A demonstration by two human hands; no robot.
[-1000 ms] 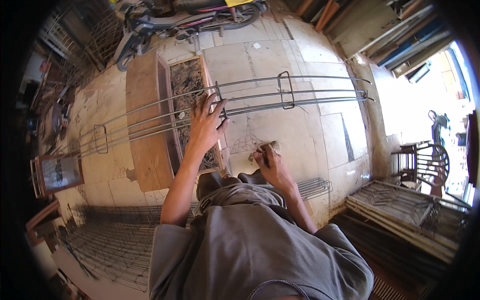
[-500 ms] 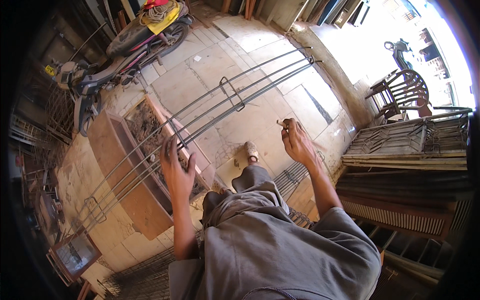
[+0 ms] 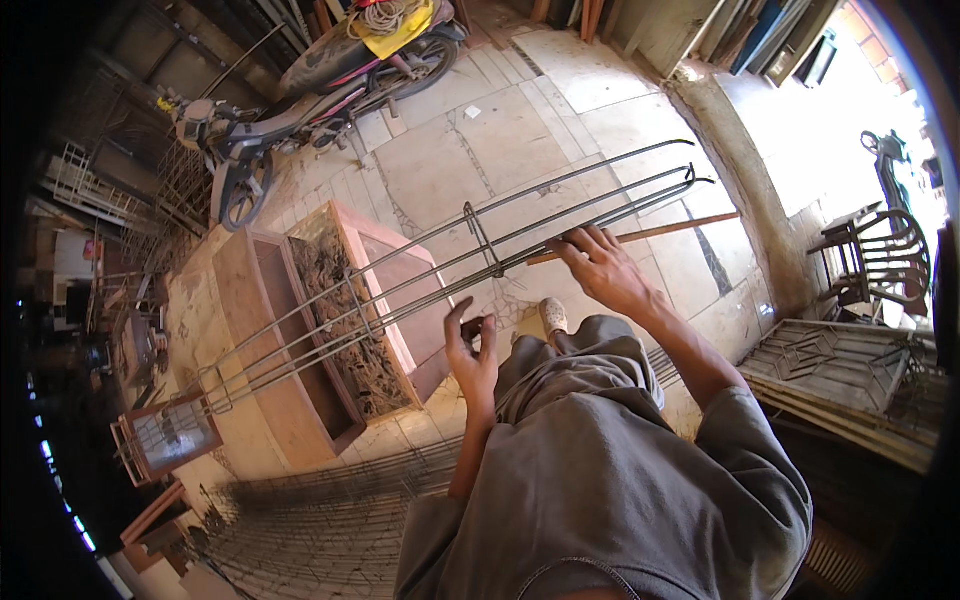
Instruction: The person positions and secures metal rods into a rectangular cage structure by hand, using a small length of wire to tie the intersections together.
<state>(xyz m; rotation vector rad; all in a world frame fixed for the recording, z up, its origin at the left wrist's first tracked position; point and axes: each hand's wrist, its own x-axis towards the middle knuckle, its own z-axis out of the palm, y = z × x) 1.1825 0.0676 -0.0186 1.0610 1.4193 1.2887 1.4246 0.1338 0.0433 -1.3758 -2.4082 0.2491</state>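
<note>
With the rod frame (image 3: 484, 239) extending over the wooden box (image 3: 396, 350), the right hand (image 3: 606, 272) is touching its bars, grip indiscernible, while the left hand (image 3: 474, 354), fingers apart, is hovering nearby, best positioned for steadying.

Steel rods (image 3: 440, 296): the way forward is barred right across, from left to right!
Rod gaps: only narrow slots are left, and these are crossed by a stirrup (image 3: 480, 238).
Left hand (image 3: 473, 350): a little open air is found before the rods.
Right hand (image 3: 610, 275): passage is hemmed by rods and the wooden stick (image 3: 660, 231).
Wooden box (image 3: 262, 350): room beneath is cut down.
Far floor (image 3: 430, 165): open space is offered, up to the motorcycle (image 3: 320, 105).
</note>
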